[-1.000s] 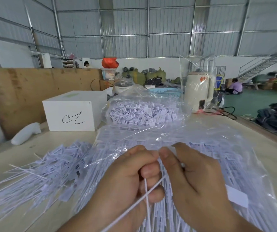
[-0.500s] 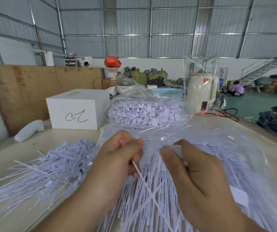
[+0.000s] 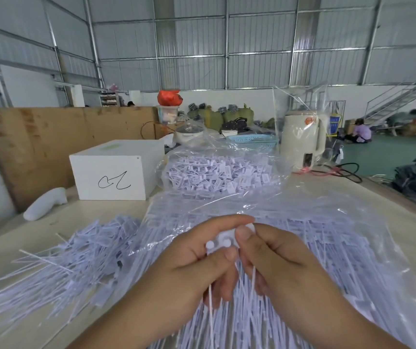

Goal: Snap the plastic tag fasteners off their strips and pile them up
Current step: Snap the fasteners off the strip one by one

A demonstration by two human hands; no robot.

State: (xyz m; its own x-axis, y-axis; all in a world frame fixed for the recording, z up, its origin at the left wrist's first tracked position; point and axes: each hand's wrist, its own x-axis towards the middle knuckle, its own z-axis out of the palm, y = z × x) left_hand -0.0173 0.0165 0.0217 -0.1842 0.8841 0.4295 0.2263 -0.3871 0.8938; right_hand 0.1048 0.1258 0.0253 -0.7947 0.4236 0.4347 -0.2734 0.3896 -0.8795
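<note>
Both hands meet over the table — the left hand (image 3: 197, 258) and right hand (image 3: 277, 263) pinch one white fastener strip (image 3: 223, 241) between thumbs and fingertips, its thin tails hanging down below the grip. Left of the grip lies a loose pile of fasteners (image 3: 76, 263) on the table (image 3: 25, 238). Under and beyond the grip spreads a clear plastic bag (image 3: 327, 222) of fasteners — farther beyond stands a white box (image 3: 116, 170).

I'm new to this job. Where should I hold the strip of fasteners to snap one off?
Probably pinch the flat white head end of the strip of fasteners, one hand from each side, as the left hand and right hand do here; the thin tails hanging below would likely just flex.
</note>
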